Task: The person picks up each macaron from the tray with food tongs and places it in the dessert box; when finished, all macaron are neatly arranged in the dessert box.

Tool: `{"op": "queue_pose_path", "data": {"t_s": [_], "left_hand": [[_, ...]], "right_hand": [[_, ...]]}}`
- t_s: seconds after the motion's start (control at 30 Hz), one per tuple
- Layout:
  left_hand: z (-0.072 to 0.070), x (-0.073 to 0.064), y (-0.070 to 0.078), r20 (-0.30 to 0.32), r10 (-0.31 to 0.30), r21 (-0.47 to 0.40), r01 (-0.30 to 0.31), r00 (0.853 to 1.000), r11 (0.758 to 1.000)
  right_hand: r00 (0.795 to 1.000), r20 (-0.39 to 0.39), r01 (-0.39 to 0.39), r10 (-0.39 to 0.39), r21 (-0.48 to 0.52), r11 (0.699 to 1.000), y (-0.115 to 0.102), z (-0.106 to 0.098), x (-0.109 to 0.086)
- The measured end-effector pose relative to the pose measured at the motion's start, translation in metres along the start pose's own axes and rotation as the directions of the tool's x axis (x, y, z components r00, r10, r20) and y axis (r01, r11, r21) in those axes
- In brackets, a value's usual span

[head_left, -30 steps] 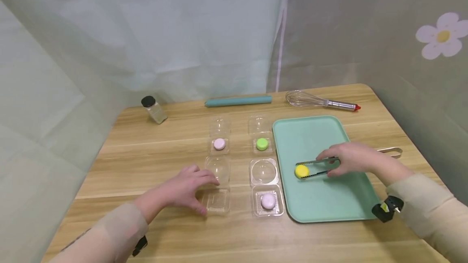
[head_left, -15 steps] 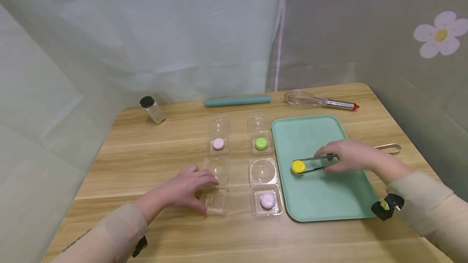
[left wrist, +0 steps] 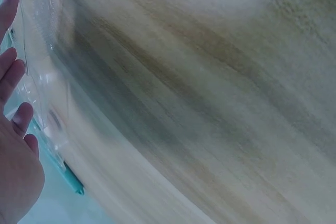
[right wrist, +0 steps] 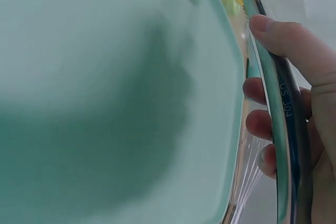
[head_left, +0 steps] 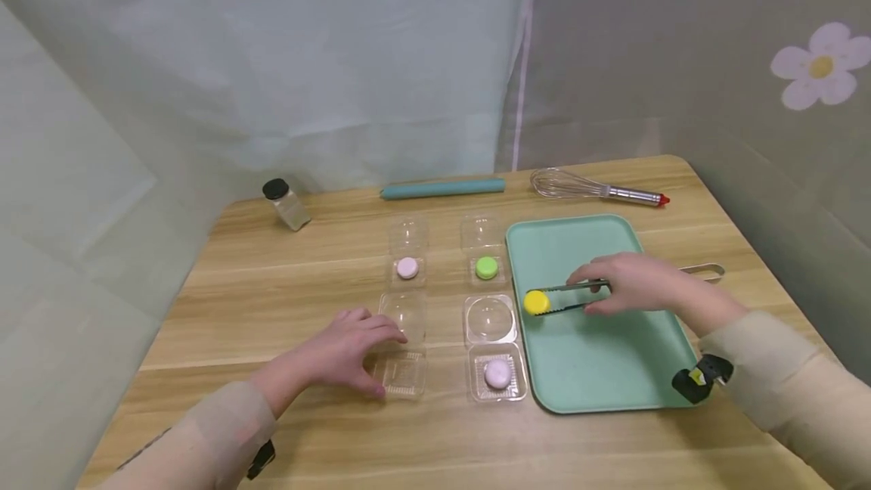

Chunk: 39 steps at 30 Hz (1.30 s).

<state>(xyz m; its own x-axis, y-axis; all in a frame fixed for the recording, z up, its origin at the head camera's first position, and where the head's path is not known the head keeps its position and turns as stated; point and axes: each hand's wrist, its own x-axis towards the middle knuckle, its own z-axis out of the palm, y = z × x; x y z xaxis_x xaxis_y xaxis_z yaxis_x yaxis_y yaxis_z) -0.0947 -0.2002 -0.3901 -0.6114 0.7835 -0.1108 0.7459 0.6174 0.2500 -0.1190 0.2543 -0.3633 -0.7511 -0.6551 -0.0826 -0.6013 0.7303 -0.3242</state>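
My right hand grips metal tongs, and their serrated tips pinch a yellow macaron above the left side of the mint-green tray. At the front left, my left hand has its fingers spread beside an open clear plastic box with nothing in it; whether the fingertips touch it I cannot tell. A second clear box nearby holds a lilac macaron. Behind them, two more open boxes hold a pale pink macaron and a green macaron.
A black-lidded jar stands at the back left. Along the back of the wooden table lie a teal rolled item and a whisk. Fabric walls enclose the table's back and sides.
My right hand has moved left and slightly away with the tongs, lifting the yellow macaron off the tray toward its left edge. The left hand has stayed in place.
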Motion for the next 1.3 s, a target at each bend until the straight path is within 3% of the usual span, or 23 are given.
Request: {"op": "queue_pose_path", "data": {"t_s": [0.47, 0.73, 1.07, 1.3], "left_hand": [[0.002, -0.003, 0.001, -0.006, -0.030, -0.014, 0.030, 1.000, 0.999], [0.003, -0.003, 0.002, -0.011, -0.042, -0.029, 0.042, 0.999, 0.999], [0.007, -0.006, 0.002, -0.012, -0.050, -0.054, 0.049, 0.999, 0.997], [0.006, -0.006, 0.001, 0.014, -0.086, -0.074, 0.087, 0.996, 0.994]], "right_hand": [[0.992, -0.028, 0.127, -0.127, -0.006, 0.992, -0.025, 0.003, 0.036], [0.971, -0.066, 0.227, -0.228, -0.023, 0.974, -0.044, 0.009, 0.056], [0.950, -0.024, 0.310, -0.311, -0.022, 0.950, -0.071, 0.021, 0.079], [0.953, 0.016, 0.303, -0.302, -0.040, 0.952, -0.086, 0.028, 0.091]]}}
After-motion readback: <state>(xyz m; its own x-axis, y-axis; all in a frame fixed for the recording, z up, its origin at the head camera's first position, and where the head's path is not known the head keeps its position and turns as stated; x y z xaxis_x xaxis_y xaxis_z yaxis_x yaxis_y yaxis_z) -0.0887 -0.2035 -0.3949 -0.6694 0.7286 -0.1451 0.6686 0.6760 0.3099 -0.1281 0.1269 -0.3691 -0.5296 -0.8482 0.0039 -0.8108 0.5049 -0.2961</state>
